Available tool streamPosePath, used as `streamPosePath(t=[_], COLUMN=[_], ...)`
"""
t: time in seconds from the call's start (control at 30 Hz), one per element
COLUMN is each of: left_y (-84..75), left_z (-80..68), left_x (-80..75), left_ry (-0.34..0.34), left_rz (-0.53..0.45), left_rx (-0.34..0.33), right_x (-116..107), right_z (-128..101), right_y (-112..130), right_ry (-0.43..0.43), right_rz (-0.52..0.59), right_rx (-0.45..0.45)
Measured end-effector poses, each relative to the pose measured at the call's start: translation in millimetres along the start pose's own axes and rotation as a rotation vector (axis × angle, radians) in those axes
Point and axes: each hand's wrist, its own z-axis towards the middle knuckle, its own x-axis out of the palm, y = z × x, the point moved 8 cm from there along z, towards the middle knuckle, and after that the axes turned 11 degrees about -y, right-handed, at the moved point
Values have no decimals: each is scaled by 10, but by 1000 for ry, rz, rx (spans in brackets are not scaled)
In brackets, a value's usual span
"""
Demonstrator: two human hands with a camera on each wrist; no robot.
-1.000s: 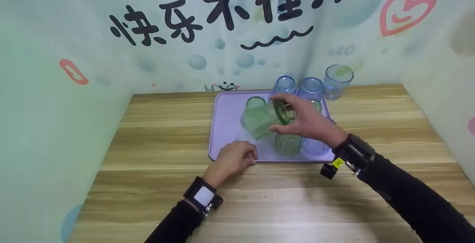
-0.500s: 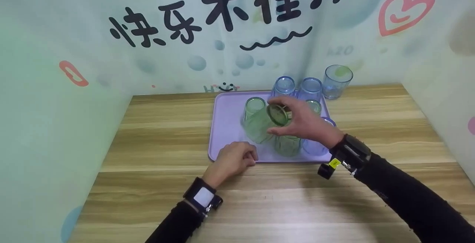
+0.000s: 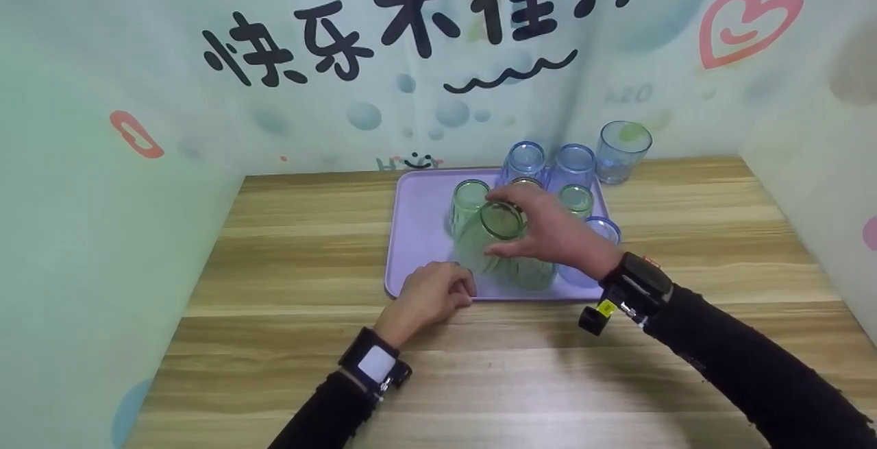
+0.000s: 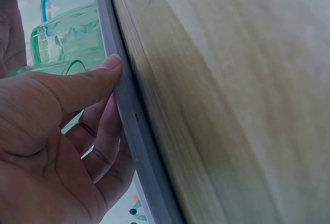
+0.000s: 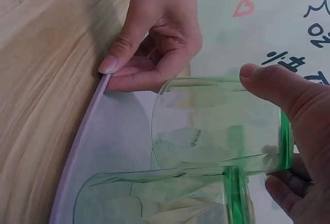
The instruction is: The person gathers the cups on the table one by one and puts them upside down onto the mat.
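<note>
In the head view my right hand [image 3: 558,229] grips an upside-down green drinking glass [image 3: 502,223] near its base, thumb on the near side. The glass is nearly upright over the purple tray [image 3: 419,229]; whether its rim touches the tray I cannot tell. My left hand [image 3: 431,290] pinches the tray's front rim, thumb outside and fingers inside, as the right wrist view shows. Another green glass [image 3: 471,195] stands upside down just behind the held one. One more green glass [image 3: 534,272] stands close to its right, partly hidden by my right hand.
Two upturned blue glasses, a left one [image 3: 526,158] and a right one [image 3: 574,161], stand at the tray's back. A green glass [image 3: 577,199] and a blue glass [image 3: 606,228] fill its right side. Off the tray, a clear bluish glass [image 3: 622,154] stands mouth up by the wall.
My right hand has turned the green glass from lying tilted to nearly upright, mouth down, and moved slightly left and nearer. My left hand stays on the tray's rim.
</note>
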Motion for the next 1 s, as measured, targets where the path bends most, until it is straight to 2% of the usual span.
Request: streamPosePath(t=[0.17, 0.57, 0.8, 1.0], left_y=[-1, 27, 9, -11], left_z=[4, 12, -8, -8], left_x=[-4, 21, 11, -6], left_ry=[-3, 17, 18, -8], left_rz=[-6, 6, 15, 29], left_rx=[2, -29, -17, 9], right_x=[0, 51, 142, 204], right_z=[19, 31, 8, 0], right_y=[60, 107, 89, 103], right_ry=[0, 0, 31, 39], right_rz=[-34, -85, -107, -142], right_rx=[-45, -14, 22, 6])
